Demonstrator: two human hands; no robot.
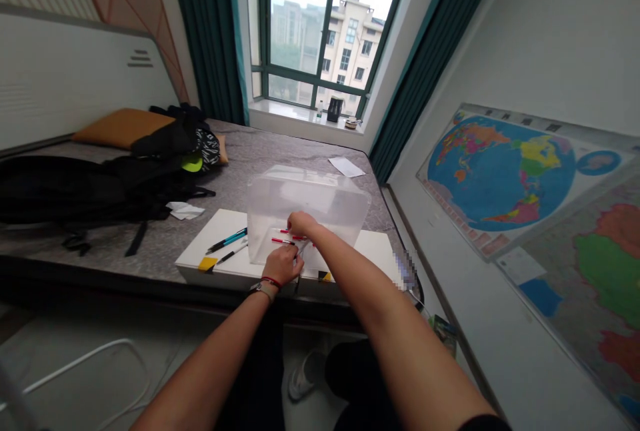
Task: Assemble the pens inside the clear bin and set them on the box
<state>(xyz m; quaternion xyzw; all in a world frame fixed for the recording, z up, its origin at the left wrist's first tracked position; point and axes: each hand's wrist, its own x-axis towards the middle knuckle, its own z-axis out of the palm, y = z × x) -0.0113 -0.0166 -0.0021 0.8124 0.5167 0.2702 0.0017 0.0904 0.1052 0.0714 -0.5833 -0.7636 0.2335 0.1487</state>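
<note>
A clear plastic box point(310, 201) stands on white boards or cartons point(377, 251) on the bed, its frosted wall rising behind my hands. Inside or at its low front side lie several thin red pens point(283, 241). My right hand point(301, 223) reaches over the box with fingers pinched at the end of one red pen. Just below and nearer to me, my left hand point(282, 266) is closed by the box's front edge, wearing a red cord and a watch; what its fingers grip is hidden. A blue pen point(227, 240) and a black-and-white pen point(233, 253) lie left of the box.
A black backpack point(75, 191) and an orange cushion point(125, 128) lie on the bed's left side. Crumpled tissue point(185, 210) and a paper sheet point(347, 166) are on the grey bed surface point(280, 144). A wall map point(505, 171) hangs at right.
</note>
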